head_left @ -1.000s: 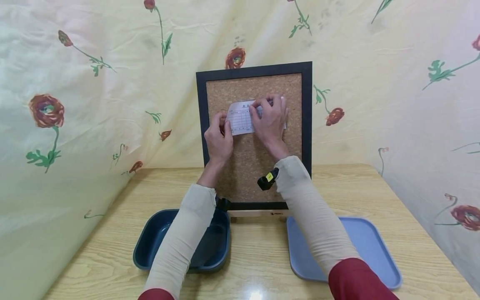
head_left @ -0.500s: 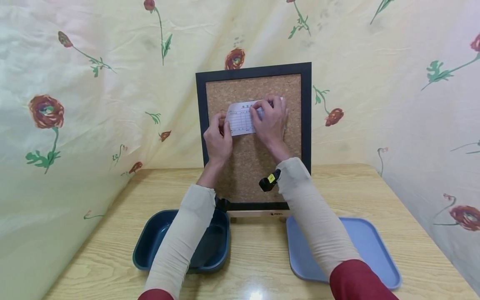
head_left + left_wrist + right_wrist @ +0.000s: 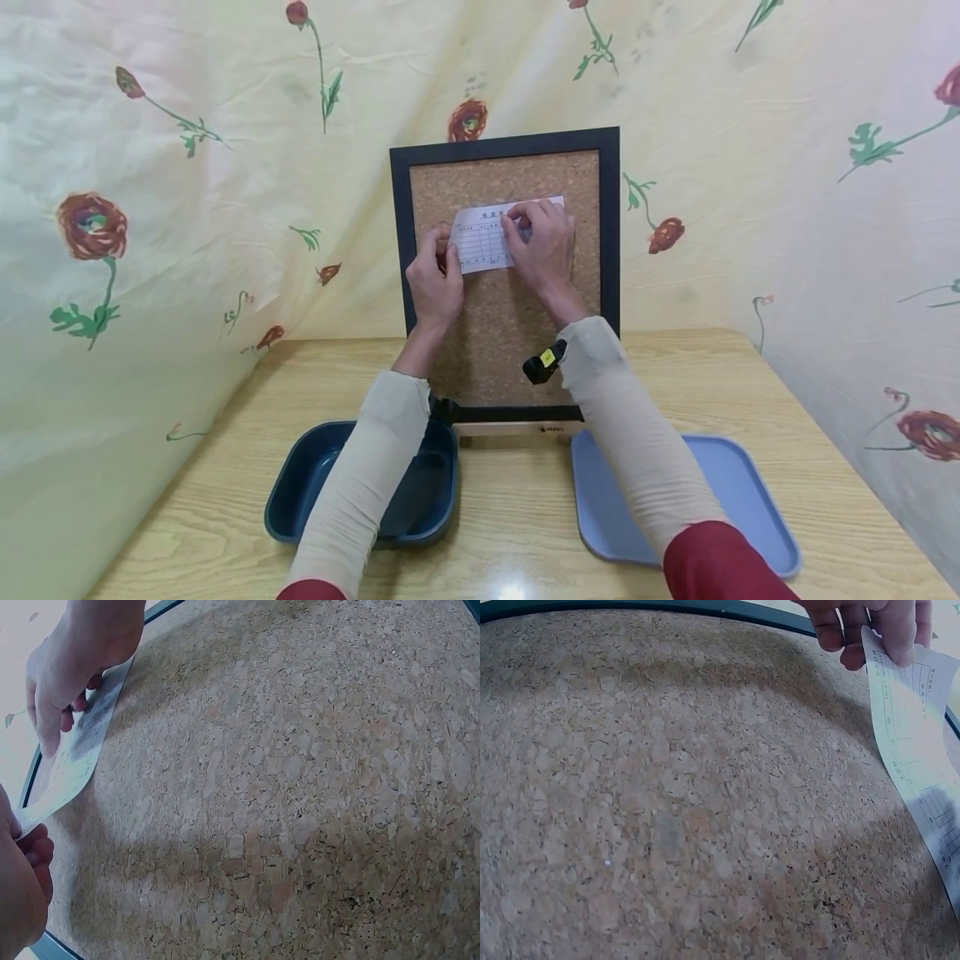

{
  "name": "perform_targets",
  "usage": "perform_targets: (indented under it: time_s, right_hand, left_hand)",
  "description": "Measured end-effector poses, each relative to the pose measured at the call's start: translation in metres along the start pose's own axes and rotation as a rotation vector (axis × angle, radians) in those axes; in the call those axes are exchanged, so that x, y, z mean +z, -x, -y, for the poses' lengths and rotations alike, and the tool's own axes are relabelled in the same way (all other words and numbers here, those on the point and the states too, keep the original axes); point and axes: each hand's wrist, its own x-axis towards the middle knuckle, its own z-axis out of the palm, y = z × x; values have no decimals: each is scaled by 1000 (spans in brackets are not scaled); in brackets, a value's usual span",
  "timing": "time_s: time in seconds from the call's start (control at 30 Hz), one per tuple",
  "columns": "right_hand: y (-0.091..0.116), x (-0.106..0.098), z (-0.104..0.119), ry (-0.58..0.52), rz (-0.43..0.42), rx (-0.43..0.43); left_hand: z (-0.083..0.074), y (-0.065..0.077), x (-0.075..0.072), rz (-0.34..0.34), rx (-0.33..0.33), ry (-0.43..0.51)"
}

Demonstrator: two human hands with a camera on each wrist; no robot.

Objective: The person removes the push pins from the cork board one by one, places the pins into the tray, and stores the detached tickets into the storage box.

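Observation:
A white printed form (image 3: pixel 477 242) with a ruled table lies across the upper part of a black-framed corkboard (image 3: pixel 517 342). My left hand (image 3: pixel 437 279) pinches the form's left edge between thumb and fingers; in the right wrist view, that end of the paper (image 3: pixel 911 727) bows off the cork. My right hand (image 3: pixel 546 250) is over the form's right half, fingers bent and fingertips at the paper. The left wrist view shows the right hand's thumb (image 3: pixel 49 742) reaching down along the sheet. I cannot tell whether anything small is between its fingertips.
A dark blue bin (image 3: pixel 277 508) stands on the wooden table (image 3: pixel 517 517) under the left forearm. On the right, a light blue tray (image 3: pixel 757 508) is partly covered by the right forearm. A floral cloth (image 3: pixel 720 250) hangs behind the board.
My right hand has slid slightly down over the form, so its top right corner now shows. The left hand keeps its hold on the left edge. The head view has shifted a little.

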Motion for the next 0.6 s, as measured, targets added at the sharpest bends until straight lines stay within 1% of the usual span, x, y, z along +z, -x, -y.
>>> perform_targets:
  time_s: [0.2, 0.43, 0.6]
  right_hand:
    - [1, 0, -1, -26, -1, -10]
    - [0, -2, -1, -58, 0, -26]
    - [0, -3, -3, -56, 6, -21]
  left_hand:
    - [2, -1, -1, -7, -6, -5]
    - [4, -2, -2, -20, 15, -9]
    - [5, -3, -2, -20, 3, -10]
